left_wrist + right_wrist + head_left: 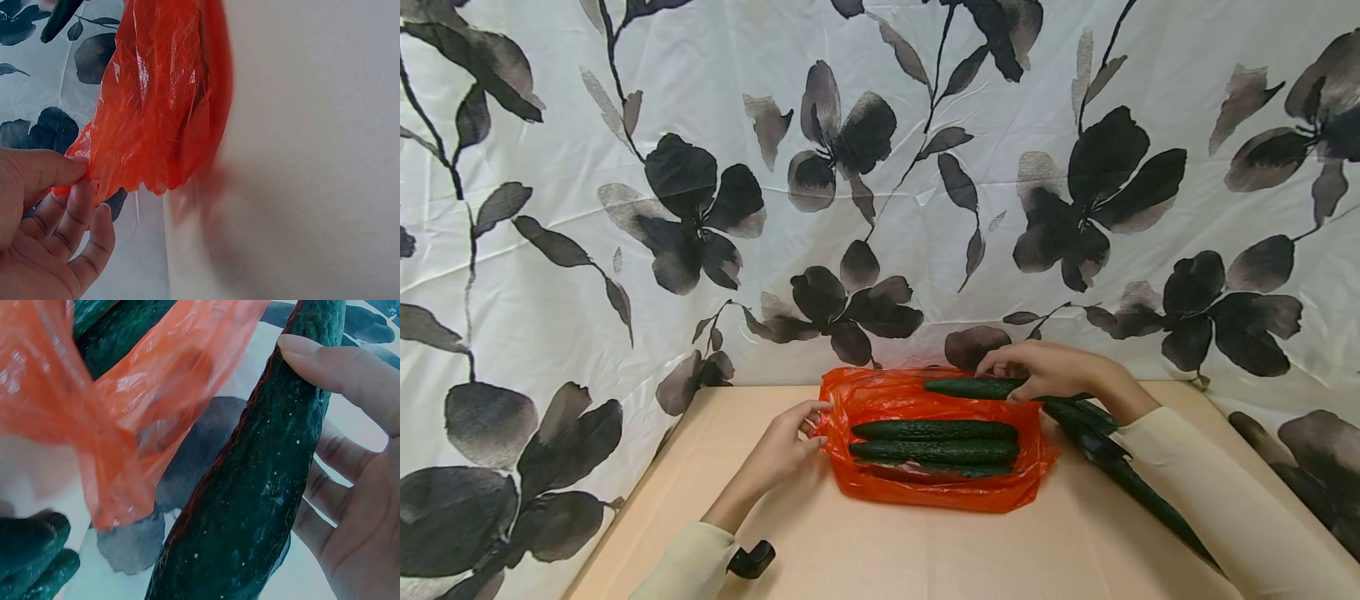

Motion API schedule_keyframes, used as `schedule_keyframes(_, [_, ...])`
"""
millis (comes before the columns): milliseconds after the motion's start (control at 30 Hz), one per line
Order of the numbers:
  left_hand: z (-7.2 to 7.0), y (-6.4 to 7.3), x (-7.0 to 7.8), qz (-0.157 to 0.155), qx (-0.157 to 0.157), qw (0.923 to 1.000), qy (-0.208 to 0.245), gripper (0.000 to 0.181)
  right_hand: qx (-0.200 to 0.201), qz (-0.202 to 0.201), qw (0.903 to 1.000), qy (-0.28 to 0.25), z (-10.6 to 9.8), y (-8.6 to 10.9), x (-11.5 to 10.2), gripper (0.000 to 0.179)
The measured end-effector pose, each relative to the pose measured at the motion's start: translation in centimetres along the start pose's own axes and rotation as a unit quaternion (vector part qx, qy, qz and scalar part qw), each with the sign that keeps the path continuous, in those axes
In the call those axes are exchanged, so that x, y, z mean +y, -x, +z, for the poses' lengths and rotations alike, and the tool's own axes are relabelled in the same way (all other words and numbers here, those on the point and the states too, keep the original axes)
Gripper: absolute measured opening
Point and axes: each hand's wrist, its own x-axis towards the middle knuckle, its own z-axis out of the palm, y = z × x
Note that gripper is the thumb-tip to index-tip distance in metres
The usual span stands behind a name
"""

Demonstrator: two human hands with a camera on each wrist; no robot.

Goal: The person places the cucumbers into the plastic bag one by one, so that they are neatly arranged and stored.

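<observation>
A thin red plastic bag (880, 493) lies spread on the table, its opening showing several dark green cucumbers (934, 430) lying side by side. My left hand (784, 446) pinches the bag's left edge between thumb and fingers; in the left wrist view the thumb (59, 169) presses the crinkled film. At the bag's far right, my right hand (1060, 371) grips another cucumber (966, 388), which points left across the bag's back edge. The right wrist view shows this bumpy cucumber (244, 481) close up, thumb on one side and fingers on the other.
More cucumbers (1138, 487) lie on the table right of the bag, partly covered by my right forearm. A white cloth (925, 208) with dark flowers hangs behind the pale table (925, 558). A small black object (751, 559) is at my left wrist.
</observation>
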Motion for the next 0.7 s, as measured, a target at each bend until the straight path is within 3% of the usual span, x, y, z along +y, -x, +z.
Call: schedule_keyframes(700, [-0.2,0.3,-0.4,0.029,-0.002,0.9996,0.000,0.049,-0.007,-0.052,0.9986,0.001,0.9,-3.3,-2.9,0.050])
